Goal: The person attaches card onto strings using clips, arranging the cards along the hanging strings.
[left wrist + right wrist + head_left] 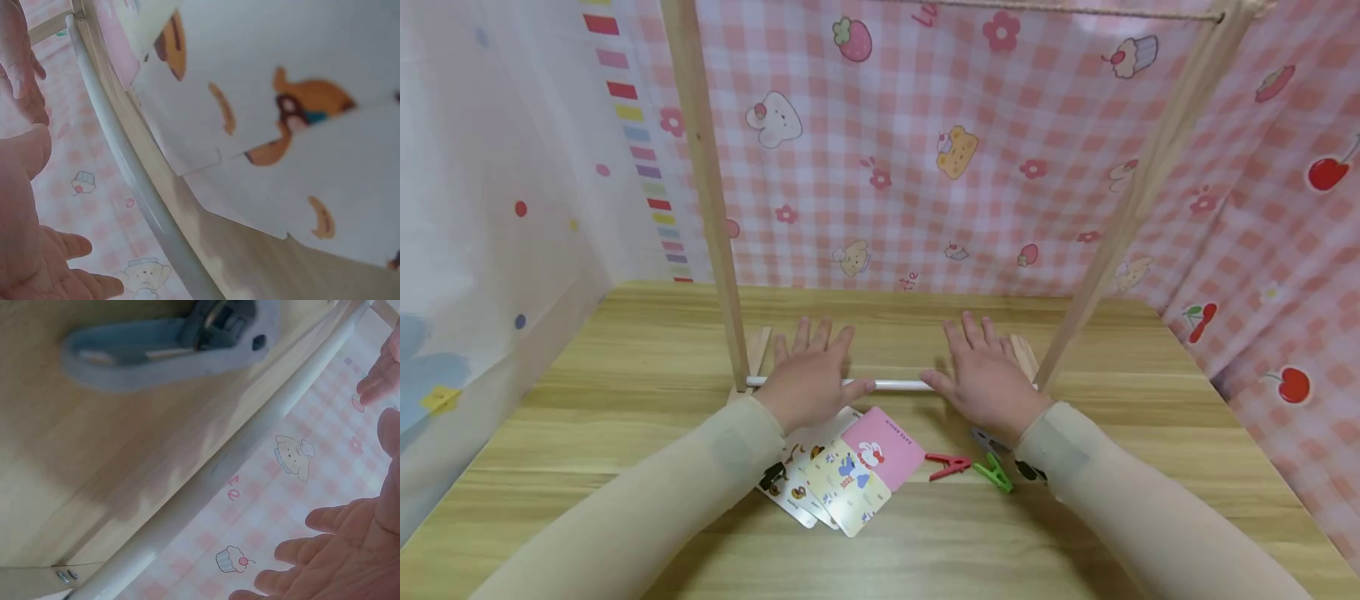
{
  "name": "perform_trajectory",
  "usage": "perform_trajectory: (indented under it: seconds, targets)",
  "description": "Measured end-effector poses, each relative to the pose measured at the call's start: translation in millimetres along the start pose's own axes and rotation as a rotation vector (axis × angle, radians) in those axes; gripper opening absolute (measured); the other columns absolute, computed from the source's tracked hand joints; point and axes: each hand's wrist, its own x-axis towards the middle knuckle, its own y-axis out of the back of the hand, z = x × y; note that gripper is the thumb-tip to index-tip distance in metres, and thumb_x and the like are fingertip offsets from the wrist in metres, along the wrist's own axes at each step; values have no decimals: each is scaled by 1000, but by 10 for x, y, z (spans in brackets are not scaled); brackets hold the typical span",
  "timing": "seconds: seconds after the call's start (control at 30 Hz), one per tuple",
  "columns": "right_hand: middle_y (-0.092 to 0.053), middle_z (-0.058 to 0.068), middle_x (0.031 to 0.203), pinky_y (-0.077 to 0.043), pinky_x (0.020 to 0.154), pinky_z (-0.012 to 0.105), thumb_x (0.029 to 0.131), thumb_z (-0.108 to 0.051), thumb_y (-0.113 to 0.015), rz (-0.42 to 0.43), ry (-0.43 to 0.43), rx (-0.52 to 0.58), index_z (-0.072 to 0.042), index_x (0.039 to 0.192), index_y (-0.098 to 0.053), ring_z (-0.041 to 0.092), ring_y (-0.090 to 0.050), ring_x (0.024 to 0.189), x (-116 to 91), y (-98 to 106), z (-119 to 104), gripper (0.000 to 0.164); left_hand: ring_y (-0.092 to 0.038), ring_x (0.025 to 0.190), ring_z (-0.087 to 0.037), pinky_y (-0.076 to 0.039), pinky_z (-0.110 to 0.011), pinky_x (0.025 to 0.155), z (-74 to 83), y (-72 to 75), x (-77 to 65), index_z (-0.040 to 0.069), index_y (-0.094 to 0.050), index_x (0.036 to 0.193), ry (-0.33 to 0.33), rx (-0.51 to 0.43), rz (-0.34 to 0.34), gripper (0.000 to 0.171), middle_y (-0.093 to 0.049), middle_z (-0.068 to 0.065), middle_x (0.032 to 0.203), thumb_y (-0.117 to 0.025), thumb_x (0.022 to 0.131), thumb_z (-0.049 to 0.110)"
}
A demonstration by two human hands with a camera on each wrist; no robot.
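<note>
My left hand (pixel 808 379) is spread palm down over the left part of a white rod (pixel 901 385), its fingers straight and holding nothing. My right hand (pixel 988 379) mirrors it over the rod's right part, fingers also spread. In both wrist views the palms hover beside the rod. Below my left wrist lie overlapping cards with cartoon prints, topped by a pink and yellow one (pixel 868 471); white cards (pixel 250 187) fill much of the left wrist view. Near my right wrist are a red clip (pixel 949 465), a green clip (pixel 995 473) and a grey clip (pixel 237 362).
A wooden frame stands around the hands, with a left post (pixel 709 183), a right post (pixel 1131 200) and a cord (pixel 1060 7) strung across the top. Behind the wooden table (pixel 565 433) hangs a pink checked cloth (pixel 895 208); a white cloth (pixel 482 208) borders the left.
</note>
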Motion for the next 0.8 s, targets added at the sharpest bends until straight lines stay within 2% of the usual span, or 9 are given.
perform_trajectory:
  seconds: [0.2, 0.33, 0.53, 0.67, 0.8]
  targets:
    - [-16, 26, 173, -17, 128, 67, 107, -59, -50, 20, 6, 0, -3, 166, -23, 50, -13, 160, -7, 24, 22, 86, 1, 162, -47, -4, -73, 126, 23, 18, -10, 18, -20, 169, -42, -15, 13, 92, -9, -20, 176, -53, 101, 69]
    - [-31, 28, 168, -26, 127, 62, 108, -51, -55, 39, 31, -14, 1, 162, -33, 48, -28, 157, -8, 55, 34, 78, -4, 162, -48, -7, -70, 127, 29, 26, -35, 17, -24, 168, -61, -15, 22, 88, -12, -20, 175, -57, 102, 63]
    - [-56, 23, 152, -41, 119, 60, 107, -44, -59, 35, 2, 12, -1, 151, -52, 43, -51, 143, -35, 119, 58, 63, -22, 160, -44, -19, -65, 128, 54, 34, -88, 13, -32, 165, -106, 16, 39, 84, -30, -19, 171, -60, 102, 59]
    - [-61, 20, 149, -45, 116, 58, 107, -42, -61, 25, 6, 17, -1, 146, -58, 41, -57, 139, -69, 143, 79, 57, -36, 156, -40, -29, -60, 127, 88, 34, -137, 10, -35, 164, -133, -3, 36, 83, -40, -17, 167, -65, 101, 55]
    - [-67, 20, 140, -52, 109, 56, 107, -39, -62, 19, 25, 8, -1, 143, -61, 38, -65, 128, -96, 145, 102, 52, -40, 153, -39, -34, -56, 125, 123, 35, -183, 12, -34, 164, -123, -41, -6, 84, -41, -16, 167, -66, 100, 55]
